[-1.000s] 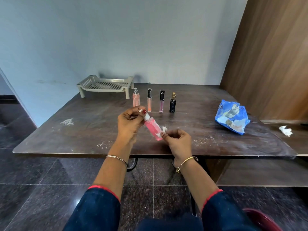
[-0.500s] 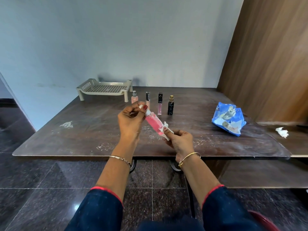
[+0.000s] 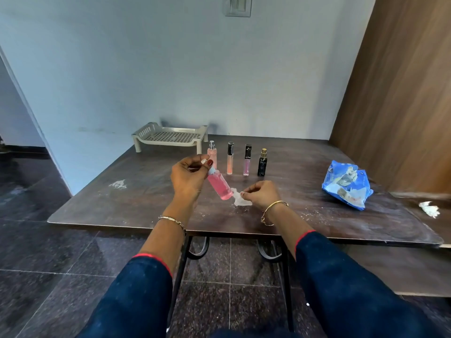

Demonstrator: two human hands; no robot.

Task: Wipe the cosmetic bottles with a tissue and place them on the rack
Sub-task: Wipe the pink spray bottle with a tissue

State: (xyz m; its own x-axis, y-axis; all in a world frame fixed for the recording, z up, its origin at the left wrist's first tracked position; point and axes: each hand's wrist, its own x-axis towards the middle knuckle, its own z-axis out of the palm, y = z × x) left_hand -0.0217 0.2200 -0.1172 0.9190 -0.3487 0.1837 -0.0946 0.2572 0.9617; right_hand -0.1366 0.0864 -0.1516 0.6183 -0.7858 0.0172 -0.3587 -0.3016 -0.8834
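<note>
The pink bottle (image 3: pixel 219 186) is pinched by its cap in the left hand (image 3: pixel 189 175), tilted above the table (image 3: pixel 97 203). The tissue (image 3: pixel 240 200) is gripped by the right hand (image 3: pixel 262 195) at its base. Wiping should be done along the whole body, before the empty rack (image 3: pixel 170 136), far left.

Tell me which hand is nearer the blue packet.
Right. The right hand, pinching the tissue, is closer to the blue packet; the left hand holds the pink bottle farther left.
</note>
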